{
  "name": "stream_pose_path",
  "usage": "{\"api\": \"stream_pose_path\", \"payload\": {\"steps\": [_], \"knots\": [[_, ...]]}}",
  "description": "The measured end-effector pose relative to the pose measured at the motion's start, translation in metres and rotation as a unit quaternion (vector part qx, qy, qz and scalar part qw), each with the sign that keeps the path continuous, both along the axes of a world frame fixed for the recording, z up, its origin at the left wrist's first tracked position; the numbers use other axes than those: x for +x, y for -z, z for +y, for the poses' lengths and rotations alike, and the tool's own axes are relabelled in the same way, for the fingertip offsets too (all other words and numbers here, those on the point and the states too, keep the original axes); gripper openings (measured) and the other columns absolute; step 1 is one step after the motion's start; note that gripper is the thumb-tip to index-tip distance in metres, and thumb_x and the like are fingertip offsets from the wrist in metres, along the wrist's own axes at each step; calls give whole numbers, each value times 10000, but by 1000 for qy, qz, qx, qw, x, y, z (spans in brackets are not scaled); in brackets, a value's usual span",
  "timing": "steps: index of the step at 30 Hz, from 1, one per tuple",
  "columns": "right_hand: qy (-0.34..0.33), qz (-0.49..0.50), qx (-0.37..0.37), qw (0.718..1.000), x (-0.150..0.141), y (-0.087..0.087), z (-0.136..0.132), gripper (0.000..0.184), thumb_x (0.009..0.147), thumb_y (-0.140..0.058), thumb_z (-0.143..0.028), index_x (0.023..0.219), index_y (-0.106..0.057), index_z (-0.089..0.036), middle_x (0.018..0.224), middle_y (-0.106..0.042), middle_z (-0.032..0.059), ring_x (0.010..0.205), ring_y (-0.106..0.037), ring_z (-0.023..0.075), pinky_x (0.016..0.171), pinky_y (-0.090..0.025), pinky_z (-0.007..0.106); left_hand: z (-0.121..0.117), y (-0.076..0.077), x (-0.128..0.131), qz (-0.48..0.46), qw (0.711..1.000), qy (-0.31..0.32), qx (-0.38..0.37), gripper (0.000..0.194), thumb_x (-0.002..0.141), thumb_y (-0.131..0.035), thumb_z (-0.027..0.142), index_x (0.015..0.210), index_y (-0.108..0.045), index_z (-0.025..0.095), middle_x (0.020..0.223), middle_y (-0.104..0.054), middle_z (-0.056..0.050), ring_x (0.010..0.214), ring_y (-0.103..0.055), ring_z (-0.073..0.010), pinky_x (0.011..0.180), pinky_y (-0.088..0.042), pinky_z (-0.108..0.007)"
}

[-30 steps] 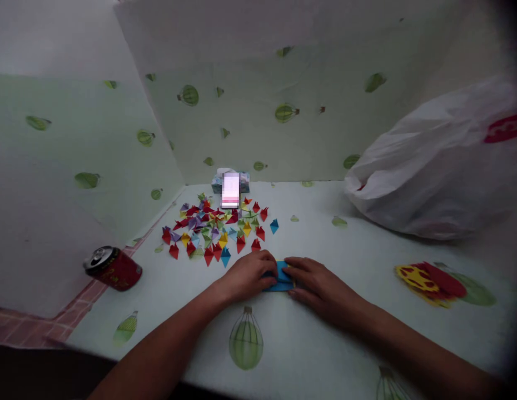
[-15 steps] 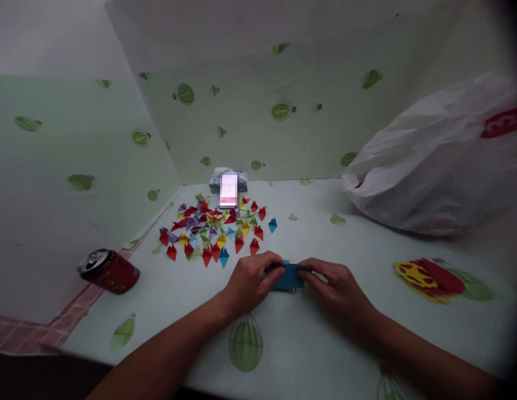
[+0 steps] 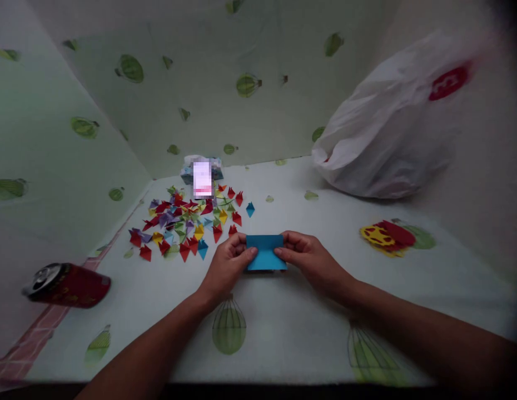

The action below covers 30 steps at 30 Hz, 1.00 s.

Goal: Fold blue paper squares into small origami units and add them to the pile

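A sheet of blue paper (image 3: pixel 266 253) with a crease across its middle is held level between my hands. At its left edge my left hand (image 3: pixel 231 254) is closed on it, thumb on top. My right hand (image 3: pixel 301 251) pinches the right edge in the same way. Below the blue paper a thin dark edge shows; what it belongs to is hidden. Just beyond my left hand lie several small folded paper pieces (image 3: pixel 183 222) in red, yellow, purple, green and blue. One blue folded piece (image 3: pixel 250 209) sits apart at their right.
A lit phone (image 3: pixel 202 178) leans on a tissue box (image 3: pixel 187 172) at the back. A dark red can (image 3: pixel 77 284) is at the left edge. A white plastic bag (image 3: pixel 379 133) fills the back right, with yellow and red cut-outs (image 3: pixel 386 238) in front of it.
My view has turned to the right. The blue paper, earlier dark and tilted with fingers over its top, now faces me flat with a crease showing, both hands still on it.
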State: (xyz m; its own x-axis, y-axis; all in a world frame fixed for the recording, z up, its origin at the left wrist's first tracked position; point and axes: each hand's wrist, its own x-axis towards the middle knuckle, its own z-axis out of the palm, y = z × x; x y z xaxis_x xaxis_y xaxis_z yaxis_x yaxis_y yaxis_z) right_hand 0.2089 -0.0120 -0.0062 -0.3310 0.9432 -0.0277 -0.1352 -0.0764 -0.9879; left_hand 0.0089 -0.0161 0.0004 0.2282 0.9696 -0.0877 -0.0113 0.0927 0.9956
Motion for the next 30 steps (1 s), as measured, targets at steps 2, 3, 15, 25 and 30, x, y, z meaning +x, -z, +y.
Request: {"api": "stream_pose_path", "payload": {"steps": [2,3,15,25,30], "knots": [[8,13,-5,1000,0,1,0,265,771,-750,-394,742,-578,-195,652,-524,-40,604,-455,110,592,-386,253,0,0,0,-6,1000,-11,5,300,787,-753,407,919,-622,171,783,-633,-2,691,-571,-124,639,-454,-235],[10,22,-9,1000,0,1,0,248,765,-756,-384,769,-598,-193,668,-540,-37,613,-469,112,601,-396,255,1,1,0,-8,1000,-15,7,291,786,-752,402,914,-623,174,754,-612,9,676,-554,-119,631,-445,-230],[38,69,-4,997,1,4,-1,95,774,-714,-219,840,-781,-225,784,-677,-11,719,-552,132,735,-440,290,2,1,-2,-12,998,-44,53,103,813,-664,272,852,-689,180,706,-568,12,638,-470,-107,607,-367,-234],[41,73,-17,996,1,-6,-5,127,720,-638,-184,746,-759,-213,692,-630,-13,650,-494,128,670,-408,288,-2,6,-4,-37,997,-36,55,113,818,-625,200,830,-737,190,751,-603,-5,682,-507,-114,646,-402,-251],[46,59,11,997,1,-5,-6,149,723,-605,-150,731,-745,-202,681,-610,-20,645,-471,122,670,-387,287,-3,3,-4,-18,997,-35,64,120,828,-614,202,831,-733,187,761,-609,-6,697,-497,-124,660,-387,-261]]}}
